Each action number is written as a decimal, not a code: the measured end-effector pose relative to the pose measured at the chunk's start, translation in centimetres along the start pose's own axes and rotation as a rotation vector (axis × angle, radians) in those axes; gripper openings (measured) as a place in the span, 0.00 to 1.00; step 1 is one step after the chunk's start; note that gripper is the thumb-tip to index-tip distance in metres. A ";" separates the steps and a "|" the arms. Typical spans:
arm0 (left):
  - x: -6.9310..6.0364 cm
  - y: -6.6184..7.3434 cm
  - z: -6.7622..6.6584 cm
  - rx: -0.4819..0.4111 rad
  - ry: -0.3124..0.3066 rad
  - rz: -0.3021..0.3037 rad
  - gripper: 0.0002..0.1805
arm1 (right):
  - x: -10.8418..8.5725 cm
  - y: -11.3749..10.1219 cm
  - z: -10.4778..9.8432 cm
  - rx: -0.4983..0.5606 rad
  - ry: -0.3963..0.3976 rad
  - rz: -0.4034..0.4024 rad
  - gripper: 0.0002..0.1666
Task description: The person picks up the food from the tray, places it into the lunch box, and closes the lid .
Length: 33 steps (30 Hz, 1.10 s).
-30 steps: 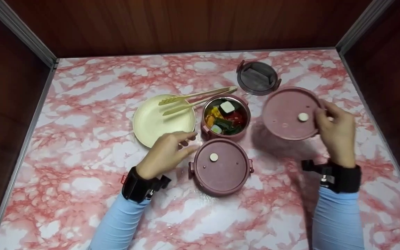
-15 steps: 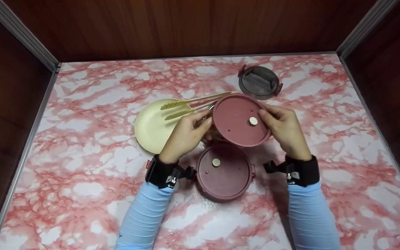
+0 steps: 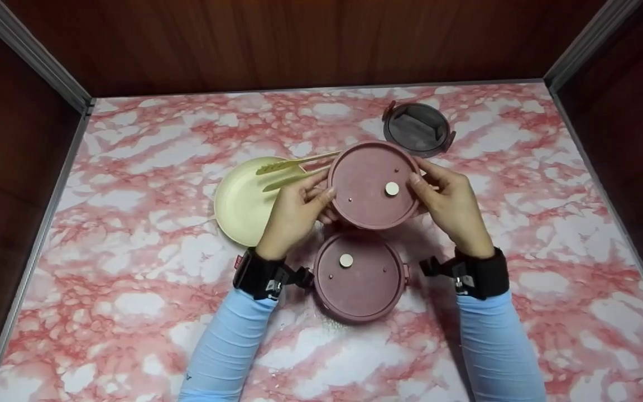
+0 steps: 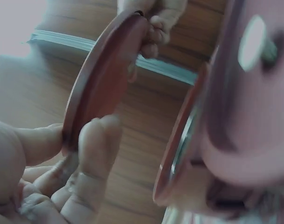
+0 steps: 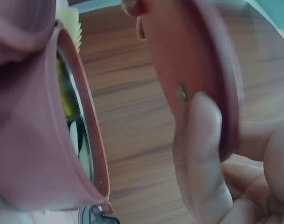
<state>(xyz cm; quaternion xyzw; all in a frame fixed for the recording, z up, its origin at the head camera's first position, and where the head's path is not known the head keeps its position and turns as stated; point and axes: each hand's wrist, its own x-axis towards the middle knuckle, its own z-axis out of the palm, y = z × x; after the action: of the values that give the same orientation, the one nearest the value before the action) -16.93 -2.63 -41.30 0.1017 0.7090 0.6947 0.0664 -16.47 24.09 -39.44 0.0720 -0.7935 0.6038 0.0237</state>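
A round pink lid (image 3: 369, 181) with a cream knob is held up between both hands. My left hand (image 3: 293, 215) pinches its left edge, thumb on top and fingers beneath. On the right edge my right hand (image 3: 455, 204) grips it the same way. Below the lid stands an open pink pot (image 5: 34, 135), hidden in the head view; in the right wrist view a gap separates its rim from the lid, with yellow and green contents (image 5: 67, 93) showing inside. Nearer the person is a second pink pot with its lid on (image 3: 359, 279).
A cream pan (image 3: 243, 204) lies left of the pots. Cream tongs (image 3: 282, 166) reach over it, their far end hidden behind the held lid. A dark translucent lid with side clips (image 3: 417, 128) rests at the back right. Wooden walls (image 3: 321, 44) enclose the marbled table (image 3: 132, 301).
The lid has come from the right to above the open pot, then shifted slightly left and back. My left hand, earlier free near the pan, has taken hold of its left edge.
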 end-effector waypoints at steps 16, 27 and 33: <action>0.8 -1.5 -1.6 0.375 -0.085 -0.045 0.38 | 1.4 2.9 1.4 -0.269 -0.025 0.029 0.24; 1.1 -2.0 -1.4 0.555 -0.086 0.016 0.27 | 1.5 3.4 1.4 -0.175 0.041 0.079 0.21; 1.2 -2.2 -1.6 0.560 -0.113 -0.006 0.29 | 1.4 3.3 1.7 -0.255 0.041 0.060 0.21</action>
<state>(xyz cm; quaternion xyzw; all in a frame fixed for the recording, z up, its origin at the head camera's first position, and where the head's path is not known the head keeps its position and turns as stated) -18.61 -3.89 -43.39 0.1527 0.8687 0.4648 0.0772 -18.26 23.16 -42.86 0.0323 -0.8650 0.4998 0.0310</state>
